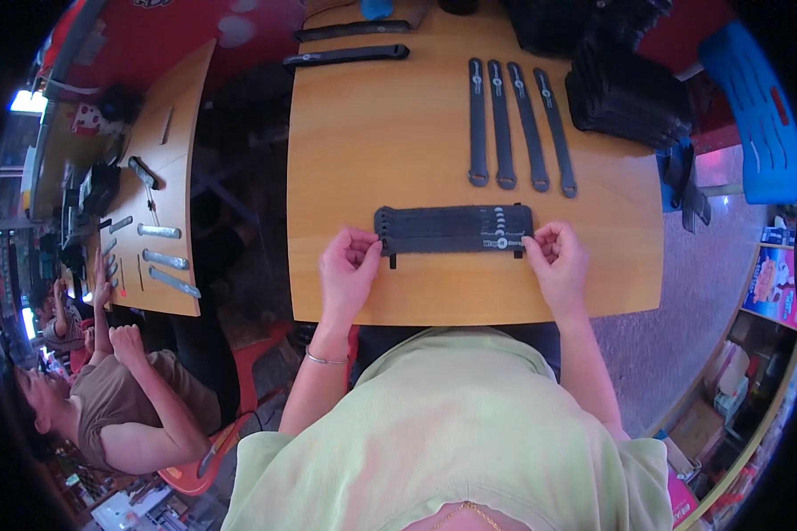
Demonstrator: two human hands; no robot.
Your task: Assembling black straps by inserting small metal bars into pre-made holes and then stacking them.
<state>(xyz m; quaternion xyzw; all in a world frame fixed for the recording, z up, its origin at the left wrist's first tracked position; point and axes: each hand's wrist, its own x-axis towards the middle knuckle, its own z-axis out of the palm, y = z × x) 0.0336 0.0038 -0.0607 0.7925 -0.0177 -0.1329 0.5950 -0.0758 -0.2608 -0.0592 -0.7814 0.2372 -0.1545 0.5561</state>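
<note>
In front of me lies an overlapping row of dark grey straps [443,232], with white printing toward its right end. My left hand [352,261] pinches the lowest strap's left end between thumb and fingers. At the opposite end, my right hand [555,261] has thumb and fingertips closed on the corner. Small black tabs [393,262] stick out below the row near both ends. Several single straps [518,124] with looped ends lie side by side beyond my right hand.
Black straps [350,55] lie across the table's far left. A stack of black straps [629,97] occupies the far right corner, beside a blue plastic stool [753,115]. To the left, a person [142,398] sits at another table [173,159] holding more straps.
</note>
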